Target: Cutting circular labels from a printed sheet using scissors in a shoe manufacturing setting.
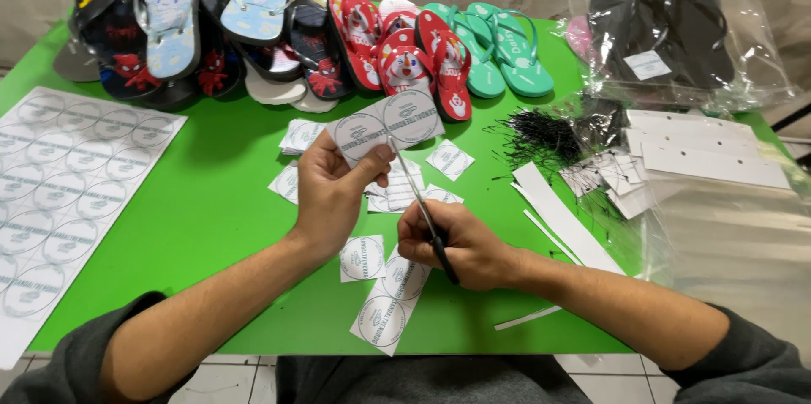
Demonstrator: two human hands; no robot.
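My left hand (pixel 329 188) holds up a white paper strip (pixel 384 125) printed with two round labels. My right hand (pixel 452 243) grips a pair of black-handled scissors (pixel 420 201), whose blades reach up to the strip between the two circles. Under my hands lie cut square labels (pixel 363 258) and another strip of circles (pixel 390 303) on the green table (pixel 220 201). More cut labels (pixel 449 159) are scattered just beyond the hands.
A large uncut sheet of round labels (pixel 59 193) lies at the left. Several pairs of colourful flip-flops (pixel 253 24) line the far edge. Black flip-flops in clear bags (pixel 667 24), white card headers (pixel 710 155), black tag fasteners (pixel 549 133) and paper offcuts (pixel 562 218) fill the right.
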